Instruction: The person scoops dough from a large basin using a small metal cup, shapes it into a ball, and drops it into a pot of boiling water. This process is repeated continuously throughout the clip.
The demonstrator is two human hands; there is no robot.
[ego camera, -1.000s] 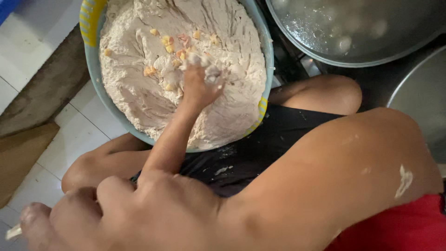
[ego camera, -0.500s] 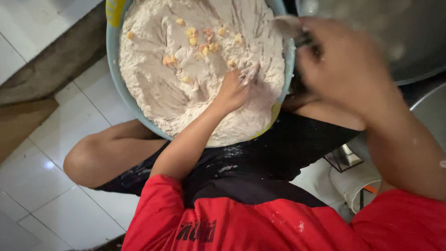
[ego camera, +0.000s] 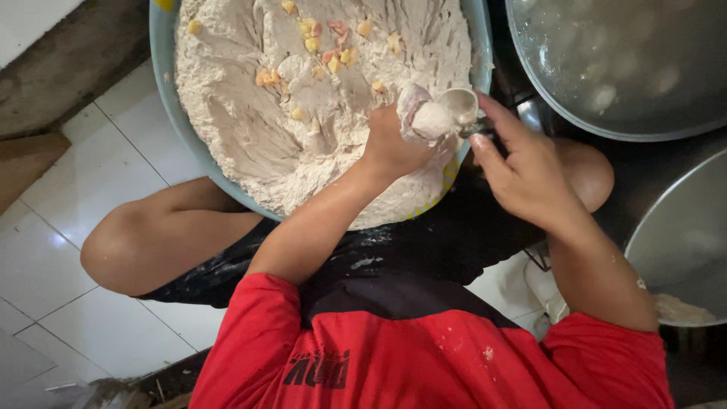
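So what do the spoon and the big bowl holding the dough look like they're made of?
The spoon looks like polished metal, probably steel: silvery, with bright glints in its bowl. The big bowl looks like matte plastic: an even pale blue-green rim with no shine, though enamelled metal can't be ruled out.

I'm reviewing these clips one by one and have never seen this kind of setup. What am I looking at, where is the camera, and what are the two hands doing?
No machine here: a person sitting low over a tiled floor works with bare hands. The one camera sits on their head and looks straight down, so you see their red shirt, knees and forearms. In front of them is a big blue basin full of pale, sticky dough dotted with small yellow and pink bits. The left hand squeezes out a lump of dough. The right hand holds a metal spoon against that lump. Two metal pots stand to the right.
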